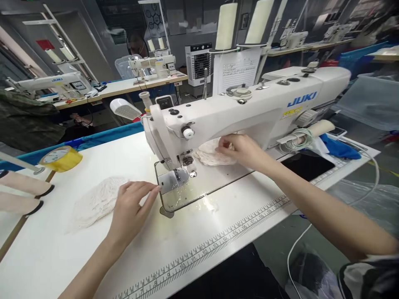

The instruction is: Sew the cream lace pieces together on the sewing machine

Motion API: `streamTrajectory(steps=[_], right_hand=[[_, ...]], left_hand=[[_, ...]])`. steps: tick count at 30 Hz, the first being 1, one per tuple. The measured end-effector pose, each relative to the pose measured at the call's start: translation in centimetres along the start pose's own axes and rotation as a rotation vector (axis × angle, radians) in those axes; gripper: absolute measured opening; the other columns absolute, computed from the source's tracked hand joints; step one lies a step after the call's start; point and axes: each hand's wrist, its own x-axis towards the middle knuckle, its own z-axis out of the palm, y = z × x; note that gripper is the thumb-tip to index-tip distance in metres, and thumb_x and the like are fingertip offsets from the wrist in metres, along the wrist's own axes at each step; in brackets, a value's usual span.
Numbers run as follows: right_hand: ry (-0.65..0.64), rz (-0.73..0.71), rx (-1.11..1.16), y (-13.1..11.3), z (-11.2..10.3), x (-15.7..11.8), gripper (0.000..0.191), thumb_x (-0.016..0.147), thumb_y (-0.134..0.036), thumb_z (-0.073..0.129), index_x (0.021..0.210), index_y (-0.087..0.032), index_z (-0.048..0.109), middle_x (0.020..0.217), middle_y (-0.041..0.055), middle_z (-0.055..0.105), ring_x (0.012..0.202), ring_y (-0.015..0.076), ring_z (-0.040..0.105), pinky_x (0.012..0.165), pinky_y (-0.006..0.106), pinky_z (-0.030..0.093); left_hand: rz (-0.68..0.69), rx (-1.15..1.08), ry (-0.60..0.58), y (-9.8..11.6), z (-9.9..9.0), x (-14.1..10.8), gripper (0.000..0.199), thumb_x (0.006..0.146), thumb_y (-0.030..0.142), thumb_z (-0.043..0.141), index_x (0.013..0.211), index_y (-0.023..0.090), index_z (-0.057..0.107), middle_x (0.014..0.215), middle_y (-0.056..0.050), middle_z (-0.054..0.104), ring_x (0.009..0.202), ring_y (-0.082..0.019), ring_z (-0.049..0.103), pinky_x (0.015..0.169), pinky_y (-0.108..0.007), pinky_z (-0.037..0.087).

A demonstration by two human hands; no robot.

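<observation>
The room holds further sewing machines point(152, 66) on benches, an air cooler point(198, 64) and, at far left, another person in a plaid sleeve point(21, 120). Nearer is a white table point(140, 249) with a printed ruler point(205, 251) along its front edge, a yellow tape roll point(62, 160) and a blue cloth point(339, 147) toward the ends.

The white JUKI machine point(218, 118) stands across it. Two stacks of pale, frilly fabric pieces flank the needle: the left stack point(96, 201) on the table, the right stack point(212, 157) under the machine's arm. No cloth shows on the needle plate point(176, 179), so the work seems to be between pieces, partway along; which stack is finished cannot be told.

The right hand point(241, 147) has its fingers curled onto the right stack; whether they pinch a piece is unclear. The left hand point(134, 205) rests between left stack and plate, its fingers loosely bent, thumb apart from forefinger, no cloth visible between them.
</observation>
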Motion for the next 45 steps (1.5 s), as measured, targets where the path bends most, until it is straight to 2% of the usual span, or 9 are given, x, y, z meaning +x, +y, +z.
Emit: streamTrajectory(steps=[4, 11, 17, 19, 22, 29, 33, 38, 45], right_hand=[[-0.193, -0.299, 0.107, -4.4, 2.5, -3.4, 0.012, 0.087, -0.021, 0.061, 0.075, -0.020, 0.062, 0.078, 0.0017, 0.067, 0.066, 0.0145, 0.060, 0.058, 0.026, 0.042], [-0.534, -0.565, 0.408, -10.3, 7.5, -8.5, 0.010, 0.090, -0.016, 0.060, 0.080, -0.018, 0.058, 0.073, -0.0017, 0.063, 0.062, 0.0114, 0.056, 0.055, 0.025, 0.043], [-0.400, -0.289, 0.690, -8.2, 6.6, -6.2, 0.013, 0.091, -0.026, 0.060, 0.103, -0.023, 0.062, 0.094, 0.0034, 0.068, 0.073, 0.0136, 0.065, 0.062, 0.027, 0.053], [-0.518, -0.119, 0.666, -7.0, 6.4, -4.8, 0.032, 0.085, -0.029, 0.066, 0.116, -0.024, 0.058, 0.075, -0.0010, 0.067, 0.057, 0.0137, 0.063, 0.049, 0.025, 0.050], [-0.743, -0.028, 0.666, -5.9, 6.5, -3.1, 0.012, 0.088, -0.030, 0.060, 0.096, -0.022, 0.063, 0.056, -0.0046, 0.061, 0.046, 0.0125, 0.059, 0.041, 0.023, 0.046], [-0.836, -0.066, 0.510, -5.4, 6.4, -1.6, 0.007, 0.086, -0.031, 0.061, 0.089, -0.024, 0.062, 0.050, -0.0052, 0.062, 0.041, 0.0125, 0.057, 0.040, 0.023, 0.042], [-0.716, -0.117, 0.563, -5.7, 7.2, -1.9, 0.009, 0.089, -0.033, 0.057, 0.090, -0.026, 0.063, 0.056, -0.0048, 0.062, 0.050, 0.0134, 0.060, 0.043, 0.024, 0.043], [-0.290, -0.505, 0.447, -5.4, 8.5, -3.3, 0.008, 0.093, -0.023, 0.052, 0.093, -0.023, 0.059, 0.077, 0.0003, 0.066, 0.063, 0.0131, 0.061, 0.057, 0.027, 0.048], [-0.241, -0.615, 0.362, -5.0, 8.8, -3.8, 0.010, 0.095, -0.018, 0.049, 0.104, -0.022, 0.051, 0.075, -0.0022, 0.063, 0.058, 0.0105, 0.056, 0.050, 0.024, 0.043]], left_hand=[[-0.206, -0.211, -0.237, 2.2, 1.4, 0.3, 0.039, 0.095, 0.048, 0.041, 0.077, 0.024, 0.066, 0.077, -0.002, 0.068, 0.075, -0.021, 0.063, 0.082, -0.040, 0.041], [-0.243, -0.171, -0.253, 4.1, 3.0, -0.3, 0.021, 0.079, 0.041, 0.068, 0.080, 0.021, 0.060, 0.090, -0.002, 0.064, 0.089, -0.023, 0.056, 0.091, -0.045, 0.034], [-0.232, -0.448, -0.241, 4.0, 2.6, -1.2, 0.015, 0.086, 0.031, 0.061, 0.080, 0.021, 0.052, 0.077, 0.001, 0.059, 0.069, -0.014, 0.051, 0.073, -0.034, 0.041], [-0.245, -0.541, -0.210, 3.9, 2.5, -1.1, 0.019, 0.086, 0.035, 0.060, 0.081, 0.022, 0.048, 0.075, 0.001, 0.056, 0.064, -0.013, 0.047, 0.059, -0.029, 0.038], [-0.256, -0.562, -0.186, 3.6, 2.3, -0.8, 0.024, 0.084, 0.038, 0.064, 0.082, 0.022, 0.045, 0.074, 0.002, 0.053, 0.062, -0.011, 0.045, 0.055, -0.027, 0.036], [-0.288, -0.495, -0.230, 2.7, 2.2, -0.7, 0.028, 0.082, 0.033, 0.069, 0.099, 0.025, 0.049, 0.073, 0.006, 0.056, 0.058, -0.010, 0.048, 0.051, -0.024, 0.035], [-0.142, -0.325, -0.130, 2.7, 2.8, -1.1, 0.020, 0.086, 0.026, 0.064, 0.098, 0.025, 0.049, 0.081, 0.003, 0.064, 0.057, -0.010, 0.052, 0.054, -0.026, 0.038], [-0.025, -0.076, -0.037, 2.9, 3.2, -1.7, 0.006, 0.090, 0.018, 0.053, 0.092, 0.023, 0.052, 0.067, 0.003, 0.065, 0.054, -0.013, 0.053, 0.056, -0.028, 0.040], [0.139, 0.055, 0.072, 2.8, 3.4, -1.9, 0.010, 0.091, 0.013, 0.051, 0.087, 0.022, 0.049, 0.063, 0.005, 0.062, 0.048, -0.010, 0.047, 0.052, -0.024, 0.040]])
